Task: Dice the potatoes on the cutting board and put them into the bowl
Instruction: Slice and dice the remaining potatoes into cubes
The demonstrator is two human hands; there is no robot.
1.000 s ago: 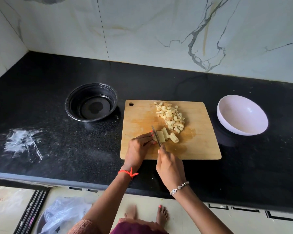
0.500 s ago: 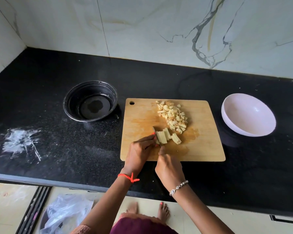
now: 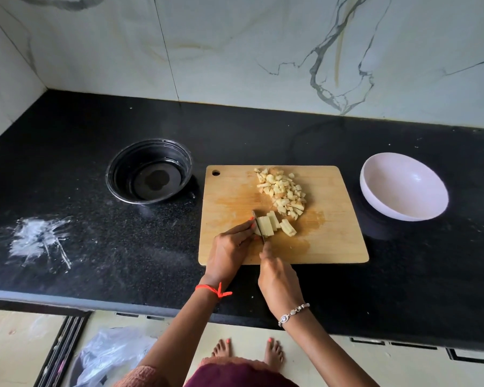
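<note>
Worktop: black speckled countertop (image 3: pixel 95 233) under a marble-pattern wall.

Item 1. The wooden cutting board (image 3: pixel 333 233) lies at centre with its long axis on the 9-to-3 line. Its hang hole is in the 10 o'clock corner.

Item 2. The potato strips (image 3: pixel 268 226) lie on the board, left of its centre and towards the near edge. Their long axes run roughly 11 to 5, close to parallel with the blade. One short strip lies just beside them at 3 o'clock.

Item 3. The diced potato pile (image 3: pixel 284 192) sits on the board at 12 to 1 o'clock from the strips, near but apart.

Item 4. The knife (image 3: pixel 259 224) has its tip pointing to 11 o'clock, and its edge is down against the left side of the strips (the handle is hidden inside the fist).

Item 5. The right hand (image 3: pixel 280 277) is closed round the knife handle, forefinger extended along the spine. A beaded bracelet is on that wrist.

Item 6. The left hand (image 3: pixel 229 251) has curled fingers, the fingertips pinching the potato at the blade's left face. A red thread is on that wrist.

Item 7. The white bowl (image 3: pixel 403 185) stands on the countertop at 3 o'clock from the board, well apart from the potato.

Item 8. A black bowl (image 3: pixel 150 171) stands at 10 o'clock from the board. A white smear (image 3: pixel 39 241) marks the countertop at 9 o'clock.
</note>
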